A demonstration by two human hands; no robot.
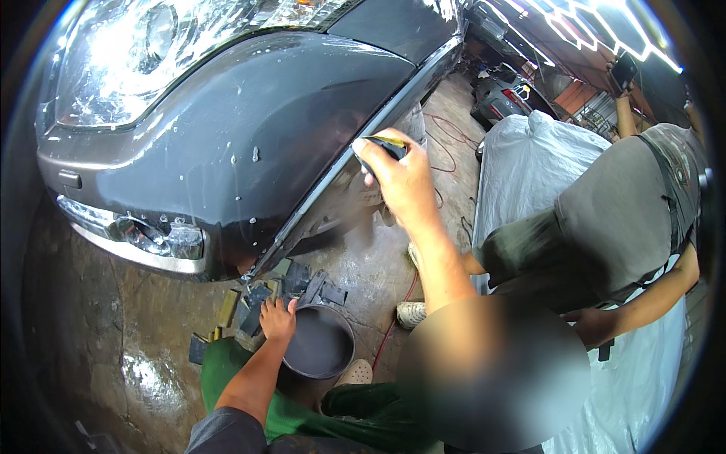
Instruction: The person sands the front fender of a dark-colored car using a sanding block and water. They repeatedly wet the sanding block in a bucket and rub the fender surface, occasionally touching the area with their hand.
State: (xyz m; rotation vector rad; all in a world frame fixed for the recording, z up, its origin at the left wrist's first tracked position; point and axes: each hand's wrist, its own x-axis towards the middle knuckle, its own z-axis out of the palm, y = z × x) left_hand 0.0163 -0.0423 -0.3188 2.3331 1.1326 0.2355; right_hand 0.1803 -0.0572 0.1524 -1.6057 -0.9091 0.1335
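A wet, dark grey car bumper [249,144] with drips and spots fills the upper left, below the headlight [151,68]. My right hand [399,175] is raised beside the bumper's side edge, fingers closed around a black and yellow sanding block [384,147]. Part of the block is covered by my fingers. Low on the left, my left hand [278,319] reaches down with its fingers spread and holds nothing visible. It is at the rim of a round bucket [350,333] with greyish content. Several dark and yellowish blocks [257,306] lie on the floor just beyond that hand.
To the right a person in a grey shirt [620,204] bends beside a car under plastic sheeting [514,159]. A red hose [452,140] runs over the wet concrete floor [144,363]. Another dark car [503,98] stands far back. A blurred patch hides the lower middle.
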